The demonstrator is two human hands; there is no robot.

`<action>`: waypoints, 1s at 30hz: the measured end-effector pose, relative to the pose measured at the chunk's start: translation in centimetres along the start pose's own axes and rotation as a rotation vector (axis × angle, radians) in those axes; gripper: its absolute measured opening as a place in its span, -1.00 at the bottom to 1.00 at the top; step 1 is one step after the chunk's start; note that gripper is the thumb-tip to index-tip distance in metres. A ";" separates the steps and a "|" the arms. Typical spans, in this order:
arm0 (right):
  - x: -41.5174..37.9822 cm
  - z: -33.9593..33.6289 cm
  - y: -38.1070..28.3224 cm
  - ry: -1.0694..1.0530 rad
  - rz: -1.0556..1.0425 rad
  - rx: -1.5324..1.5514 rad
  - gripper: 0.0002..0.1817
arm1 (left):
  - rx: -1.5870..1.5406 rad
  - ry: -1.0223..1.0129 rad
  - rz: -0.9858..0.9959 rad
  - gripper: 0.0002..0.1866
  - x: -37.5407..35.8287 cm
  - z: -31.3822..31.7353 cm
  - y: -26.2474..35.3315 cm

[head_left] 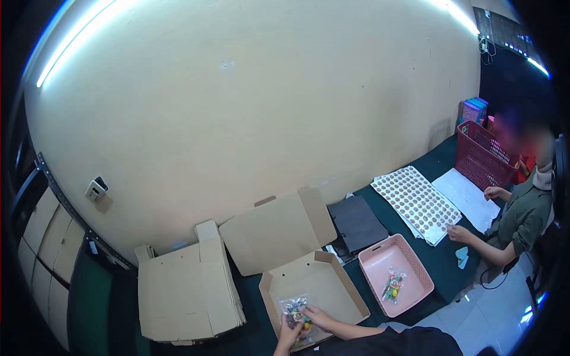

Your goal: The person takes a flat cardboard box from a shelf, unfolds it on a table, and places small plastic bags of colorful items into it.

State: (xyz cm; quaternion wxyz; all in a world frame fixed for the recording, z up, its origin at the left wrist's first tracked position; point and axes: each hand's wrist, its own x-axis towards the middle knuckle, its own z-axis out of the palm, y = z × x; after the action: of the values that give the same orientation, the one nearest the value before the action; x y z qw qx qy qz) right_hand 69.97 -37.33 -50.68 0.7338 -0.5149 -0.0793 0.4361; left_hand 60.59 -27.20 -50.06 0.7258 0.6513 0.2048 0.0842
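Observation:
A clear plastic bag of small colourful pieces [293, 305] lies over the open cardboard box [338, 292] in front of me. My left hand [287, 334] grips the bag's near left side, fingers closed on it. My right hand [319, 319] is at the bag's right side, its fingertips pinched against the plastic. Between the hands, a small round sticker-like spot shows on the bag; I cannot make out its details. What the colourful pieces are is too small to tell.
Flattened cardboard boxes [178, 293] are stacked at left; another open box [276, 231] leans against the wall. A pink basket [371, 267] holds a similar bag [393, 286]. Behind are black folders [358, 222] and sheets of round stickers [415, 202]. At right, a person [522, 207] works near a maroon basket [484, 157].

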 end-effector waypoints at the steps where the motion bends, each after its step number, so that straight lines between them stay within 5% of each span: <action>1: 0.0 -0.1 -0.3 -0.026 -0.016 -0.127 -0.58 | 0.001 -0.023 0.103 -0.65 0.1 0.3 -0.2; 3: 0.2 -0.7 0.0 -0.036 -0.015 -0.127 -0.60 | -0.014 0.004 -0.040 -0.51 0.4 0.1 -0.5; 7: 1.9 -2.1 1.6 0.095 0.089 0.087 -0.62 | -0.057 0.051 -0.090 -0.60 1.5 0.2 -1.3; 10: 1.3 -1.8 1.9 -0.064 -0.036 -0.041 -0.65 | -0.247 0.194 -0.141 -0.73 1.9 0.8 -0.4; 19: 0.9 -1.5 2.5 -0.009 -0.105 -0.200 -0.61 | -0.065 0.123 -0.151 -0.73 1.2 -0.3 -2.1; 23: 1.8 -1.8 1.7 0.156 0.021 -0.039 -0.60 | -0.062 -0.002 -0.112 -0.58 1.6 -0.3 -1.9; 25: 1.0 -1.5 1.0 0.059 0.019 -0.165 -0.59 | -0.071 -0.105 0.037 -0.42 1.1 0.1 -2.2; 26: 1.0 -1.5 1.7 0.019 0.025 -0.088 -0.60 | -0.055 -0.083 -0.064 -0.27 1.2 -0.3 -2.6; 30: 0.4 0.7 1.5 0.128 -0.065 -0.130 -0.60 | -0.121 -0.124 -0.068 -0.28 0.9 -1.5 -2.6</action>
State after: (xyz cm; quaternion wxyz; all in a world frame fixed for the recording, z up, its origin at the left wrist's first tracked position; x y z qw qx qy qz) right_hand 68.97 -36.48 -51.73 0.7163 -0.5851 -0.0771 0.3723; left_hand 60.45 -25.80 -52.86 0.7776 0.6028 0.1760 0.0315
